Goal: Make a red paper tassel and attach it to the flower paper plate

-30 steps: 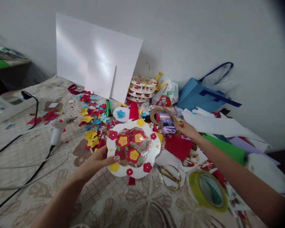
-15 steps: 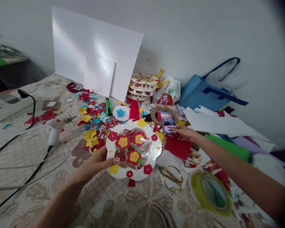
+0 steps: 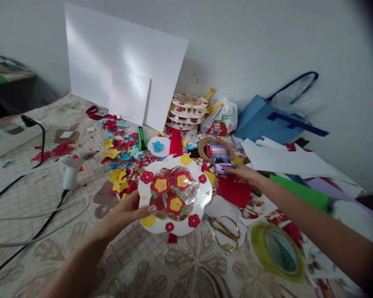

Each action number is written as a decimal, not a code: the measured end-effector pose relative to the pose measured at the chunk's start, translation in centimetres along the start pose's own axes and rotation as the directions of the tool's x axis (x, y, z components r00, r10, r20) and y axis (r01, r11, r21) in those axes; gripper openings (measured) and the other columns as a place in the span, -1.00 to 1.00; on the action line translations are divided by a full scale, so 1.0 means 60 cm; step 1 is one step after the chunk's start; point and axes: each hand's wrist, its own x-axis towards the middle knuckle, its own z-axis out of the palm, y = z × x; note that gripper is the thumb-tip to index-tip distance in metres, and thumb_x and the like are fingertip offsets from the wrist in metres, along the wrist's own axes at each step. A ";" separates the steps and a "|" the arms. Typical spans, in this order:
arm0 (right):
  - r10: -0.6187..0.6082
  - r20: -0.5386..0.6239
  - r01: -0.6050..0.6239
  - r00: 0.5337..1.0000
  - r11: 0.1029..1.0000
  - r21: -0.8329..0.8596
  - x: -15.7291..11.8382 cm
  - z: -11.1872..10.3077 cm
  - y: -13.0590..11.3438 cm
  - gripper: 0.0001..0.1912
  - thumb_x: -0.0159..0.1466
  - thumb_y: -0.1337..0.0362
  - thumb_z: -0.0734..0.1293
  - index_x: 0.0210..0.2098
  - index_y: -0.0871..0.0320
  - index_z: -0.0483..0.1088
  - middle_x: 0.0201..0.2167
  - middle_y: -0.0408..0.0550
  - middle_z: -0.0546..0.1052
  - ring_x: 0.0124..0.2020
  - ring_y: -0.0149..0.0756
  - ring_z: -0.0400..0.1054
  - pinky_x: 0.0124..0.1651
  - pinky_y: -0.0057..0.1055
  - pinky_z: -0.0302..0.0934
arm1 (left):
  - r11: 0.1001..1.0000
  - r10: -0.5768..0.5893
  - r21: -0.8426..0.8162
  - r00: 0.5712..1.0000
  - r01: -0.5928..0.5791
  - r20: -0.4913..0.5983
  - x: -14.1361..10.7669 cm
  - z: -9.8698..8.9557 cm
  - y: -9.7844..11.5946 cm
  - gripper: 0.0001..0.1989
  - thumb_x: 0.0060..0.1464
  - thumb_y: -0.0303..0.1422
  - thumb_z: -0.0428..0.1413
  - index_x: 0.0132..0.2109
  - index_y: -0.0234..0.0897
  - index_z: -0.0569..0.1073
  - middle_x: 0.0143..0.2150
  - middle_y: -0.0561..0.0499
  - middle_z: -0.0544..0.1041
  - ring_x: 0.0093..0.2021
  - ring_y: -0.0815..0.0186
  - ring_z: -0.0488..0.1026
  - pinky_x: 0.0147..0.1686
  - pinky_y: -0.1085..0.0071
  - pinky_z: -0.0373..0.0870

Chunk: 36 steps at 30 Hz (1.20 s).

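My left hand [image 3: 131, 210] grips the left edge of a white scalloped flower panel [image 3: 192, 221], thumb on top and fingers behind it. Red and yellow flowers decorate its rim and its clear centre, and a red tassel [image 3: 172, 239] shows below. Farther back on the right, my right hand [image 3: 240, 171] is at the lower end of a phone [image 3: 222, 162] with a lit screen, its thumb over the glass; the fingers under the phone are partly hidden. Gold-handled scissors [image 3: 225, 231] lie just right of the panel.
A roll of tape [image 3: 278, 252] lies at the front right. Cut paper flowers [image 3: 119, 180], a green cutter [image 3: 142, 138] and a glue gun [image 3: 71, 176] with cables lie left. Behind stand a white board [image 3: 96, 54], stacked flower frames [image 3: 186, 111] and a blue bag [image 3: 261, 118].
The view has shifted very slightly. Both hands, the flower panel and the phone keep nearly the same positions.
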 end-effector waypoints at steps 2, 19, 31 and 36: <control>0.016 0.019 -0.016 1.000 1.000 0.000 0.000 -0.001 -0.002 -0.51 0.05 -0.11 0.44 -0.26 0.16 0.39 -0.67 -0.20 0.37 -0.71 -0.45 0.22 -0.74 -0.59 -0.09 | 1.000 -0.001 0.003 1.000 0.001 0.001 0.000 0.000 0.000 -0.46 -0.04 -0.32 0.29 0.11 -0.24 0.40 -0.09 -0.11 0.60 -0.09 0.10 0.55 -0.14 0.31 0.48; -0.098 -0.141 0.095 0.985 0.995 -0.026 -0.069 -0.061 -0.029 -0.54 0.13 -0.11 0.34 -0.23 0.15 0.33 -0.46 -0.04 0.51 -0.56 -0.38 0.38 -0.68 -0.58 -0.02 | 1.000 -0.007 0.005 1.000 0.007 -0.014 -0.001 0.001 0.006 -0.47 -0.08 -0.31 0.31 0.08 -0.26 0.43 -0.13 -0.10 0.62 -0.10 0.07 0.55 -0.13 0.28 0.49; -0.341 -0.039 0.343 0.939 0.938 0.044 -0.223 0.013 -0.019 -0.55 0.12 -0.19 0.30 -0.40 0.09 0.34 -0.55 -0.15 0.42 -0.64 -0.42 0.27 -0.62 -0.48 0.11 | 1.000 -0.004 0.008 1.000 0.004 -0.008 0.000 -0.006 -0.001 -0.46 0.00 -0.29 0.27 0.14 -0.25 0.38 -0.03 -0.14 0.58 -0.12 0.11 0.56 -0.14 0.31 0.50; -0.439 -0.075 0.445 0.896 0.882 0.156 -0.267 0.085 0.002 -0.72 0.22 -0.01 0.30 -0.29 0.07 0.39 -0.48 -0.13 0.46 -0.57 -0.40 0.32 -0.56 -0.47 0.11 | 1.000 -0.005 -0.012 1.000 0.005 0.002 0.003 -0.010 -0.007 -0.45 -0.01 -0.29 0.27 0.14 -0.26 0.38 -0.02 -0.14 0.57 -0.09 0.11 0.56 -0.11 0.32 0.49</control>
